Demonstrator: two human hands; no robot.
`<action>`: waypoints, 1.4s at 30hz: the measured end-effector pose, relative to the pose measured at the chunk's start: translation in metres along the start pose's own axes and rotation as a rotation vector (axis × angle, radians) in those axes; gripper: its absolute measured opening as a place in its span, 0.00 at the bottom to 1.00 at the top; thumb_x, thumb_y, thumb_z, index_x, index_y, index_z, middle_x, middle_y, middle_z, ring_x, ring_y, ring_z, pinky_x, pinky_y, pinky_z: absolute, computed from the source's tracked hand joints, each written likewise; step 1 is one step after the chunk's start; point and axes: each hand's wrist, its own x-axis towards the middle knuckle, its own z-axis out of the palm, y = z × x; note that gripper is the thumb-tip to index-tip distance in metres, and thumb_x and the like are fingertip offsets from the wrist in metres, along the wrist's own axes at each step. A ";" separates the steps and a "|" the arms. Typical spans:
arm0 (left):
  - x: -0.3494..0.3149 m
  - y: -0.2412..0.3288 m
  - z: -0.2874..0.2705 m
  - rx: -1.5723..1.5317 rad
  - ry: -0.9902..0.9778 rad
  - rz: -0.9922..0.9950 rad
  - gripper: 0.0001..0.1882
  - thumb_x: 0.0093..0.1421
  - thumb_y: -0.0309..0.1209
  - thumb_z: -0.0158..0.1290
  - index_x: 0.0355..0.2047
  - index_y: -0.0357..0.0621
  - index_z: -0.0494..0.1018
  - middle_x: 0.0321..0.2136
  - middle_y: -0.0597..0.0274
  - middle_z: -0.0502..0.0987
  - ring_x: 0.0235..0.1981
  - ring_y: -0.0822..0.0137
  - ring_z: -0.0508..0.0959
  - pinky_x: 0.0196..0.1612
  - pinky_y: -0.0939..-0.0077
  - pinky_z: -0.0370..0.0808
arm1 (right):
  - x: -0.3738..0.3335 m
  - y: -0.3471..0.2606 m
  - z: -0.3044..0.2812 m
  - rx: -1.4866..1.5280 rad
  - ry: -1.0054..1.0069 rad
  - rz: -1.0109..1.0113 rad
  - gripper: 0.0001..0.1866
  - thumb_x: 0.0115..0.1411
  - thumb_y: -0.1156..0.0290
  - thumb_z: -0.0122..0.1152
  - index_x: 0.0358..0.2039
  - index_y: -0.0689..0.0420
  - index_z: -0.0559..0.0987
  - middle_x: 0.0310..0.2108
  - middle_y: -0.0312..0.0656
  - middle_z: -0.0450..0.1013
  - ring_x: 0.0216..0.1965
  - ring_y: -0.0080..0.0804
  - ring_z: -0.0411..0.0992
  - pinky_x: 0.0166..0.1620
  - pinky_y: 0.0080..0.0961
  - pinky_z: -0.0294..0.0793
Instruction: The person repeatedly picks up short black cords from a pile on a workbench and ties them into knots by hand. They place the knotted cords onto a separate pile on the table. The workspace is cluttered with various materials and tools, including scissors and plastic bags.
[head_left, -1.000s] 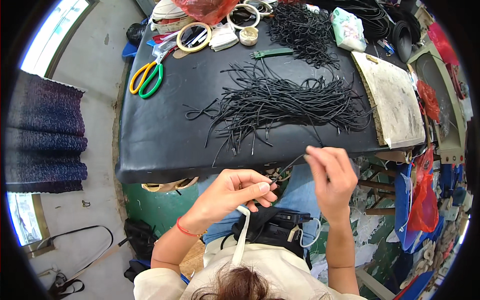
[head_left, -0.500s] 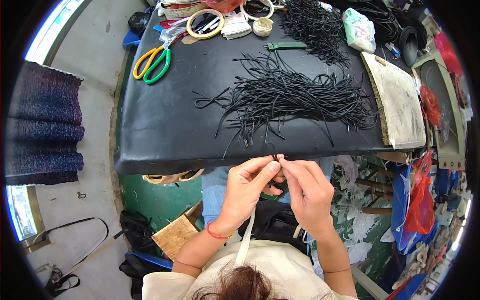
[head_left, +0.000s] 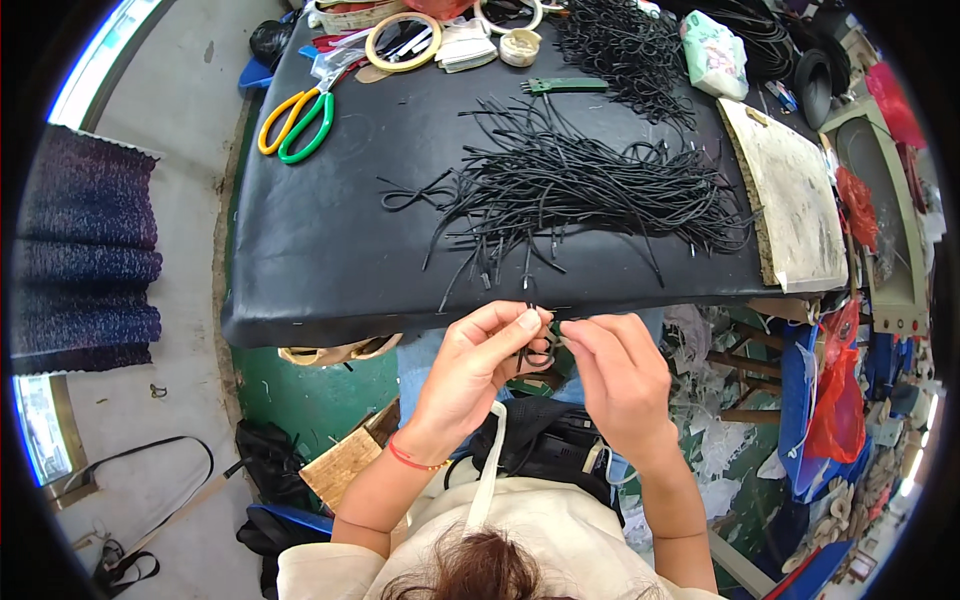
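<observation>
Just off the table's front edge, my left hand (head_left: 470, 362) pinches a black cord (head_left: 542, 360) between thumb and forefinger. Part of the cord curls in a small loop below those fingertips. A short gap to the right, my right hand (head_left: 628, 378) has its thumb and forefinger pressed together; whatever they hold, if anything, is too small to make out. Beyond both hands, a heap of black cords (head_left: 590, 195) lies on the black-covered table (head_left: 320, 240), with some ends reaching toward the front edge.
Scissors (head_left: 297, 122) with yellow and green handles lie at the far left. A green pronged tool (head_left: 568, 86), tape roll (head_left: 432, 48) and tangled cords (head_left: 625, 60) sit at the back. A worn pale board (head_left: 790, 195) covers the right end; a wooden box (head_left: 350, 462) stands below left.
My hands have drawn slightly apart, the right fingertips now separate from the left. The cord's loop shows more openly below my left fingers. The whole view has shifted a little.
</observation>
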 end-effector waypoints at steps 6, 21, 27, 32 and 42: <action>-0.001 0.002 0.005 0.094 -0.016 -0.041 0.07 0.60 0.28 0.50 0.35 0.37 0.74 0.29 0.58 0.77 0.30 0.72 0.78 0.36 0.77 0.78 | -0.001 0.004 0.006 0.049 0.042 0.002 0.14 0.43 0.84 0.61 0.33 0.62 0.75 0.28 0.42 0.70 0.26 0.36 0.69 0.29 0.28 0.70; -0.005 0.002 -0.006 0.374 0.057 0.092 0.09 0.60 0.27 0.50 0.36 0.32 0.73 0.29 0.57 0.77 0.29 0.72 0.77 0.35 0.80 0.76 | -0.004 0.007 -0.004 -0.035 -0.059 0.016 0.13 0.43 0.82 0.60 0.33 0.61 0.77 0.27 0.40 0.68 0.27 0.34 0.66 0.29 0.27 0.65; -0.009 -0.001 0.005 1.133 -0.161 0.462 0.06 0.57 0.19 0.46 0.32 0.33 0.73 0.26 0.62 0.75 0.28 0.75 0.73 0.33 0.80 0.72 | 0.020 0.001 -0.027 -0.081 -0.226 -0.187 0.08 0.41 0.78 0.60 0.26 0.59 0.75 0.27 0.39 0.67 0.28 0.33 0.65 0.31 0.27 0.62; -0.018 0.008 0.011 0.273 -0.130 0.112 0.11 0.61 0.26 0.48 0.42 0.34 0.70 0.30 0.60 0.76 0.36 0.72 0.76 0.40 0.79 0.75 | 0.005 0.014 -0.014 0.423 -0.167 0.338 0.05 0.50 0.82 0.58 0.29 0.63 0.75 0.26 0.42 0.70 0.25 0.33 0.70 0.27 0.22 0.68; -0.007 -0.003 -0.001 0.381 -0.081 0.184 0.11 0.60 0.26 0.50 0.42 0.36 0.70 0.29 0.63 0.75 0.30 0.78 0.74 0.34 0.84 0.74 | -0.014 -0.010 -0.009 0.700 -0.184 0.577 0.08 0.53 0.82 0.54 0.35 0.64 0.76 0.27 0.39 0.74 0.28 0.19 0.70 0.29 0.18 0.70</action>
